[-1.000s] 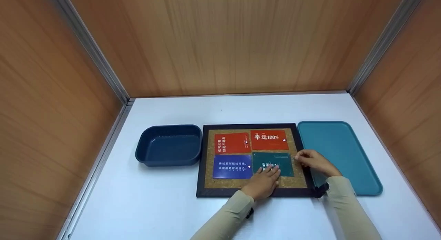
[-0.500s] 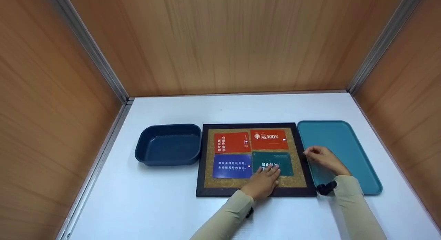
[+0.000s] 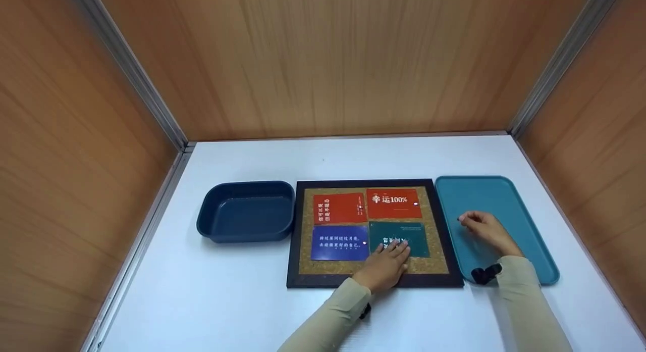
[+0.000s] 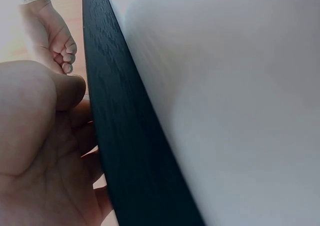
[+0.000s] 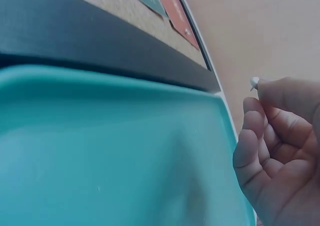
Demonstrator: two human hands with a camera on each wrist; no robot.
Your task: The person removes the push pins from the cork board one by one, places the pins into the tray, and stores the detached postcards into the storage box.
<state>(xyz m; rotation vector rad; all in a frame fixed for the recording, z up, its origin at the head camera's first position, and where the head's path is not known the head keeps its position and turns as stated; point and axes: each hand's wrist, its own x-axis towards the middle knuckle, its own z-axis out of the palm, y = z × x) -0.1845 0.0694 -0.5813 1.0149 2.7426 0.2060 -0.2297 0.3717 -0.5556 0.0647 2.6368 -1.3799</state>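
Note:
In the head view, my left hand (image 3: 381, 268) rests with spread, straight fingers on a green card (image 3: 406, 232) at the lower right of a dark-framed cork board (image 3: 333, 267). Its fingers cover part of the card's white lettering. My right hand (image 3: 490, 232) is over the teal tray (image 3: 509, 200) beside the board. Between thumb and fingers it pinches a small white push pin (image 5: 254, 81), whose point shows in the right wrist view. A blue card (image 3: 335, 250) and two red cards, the left one (image 3: 335, 215) and the right one (image 3: 393, 210), lie on the cork, each with a pin at its right side.
A deep navy dish (image 3: 247, 218) stands close to the board's left edge. The white table (image 3: 217, 301) is bounded by wood-grain panels (image 3: 323, 64) at the back and both sides.
My right hand has moved right, from the green card's right edge across the frame to over the tray, with the pin. The left hand has stayed on the card.

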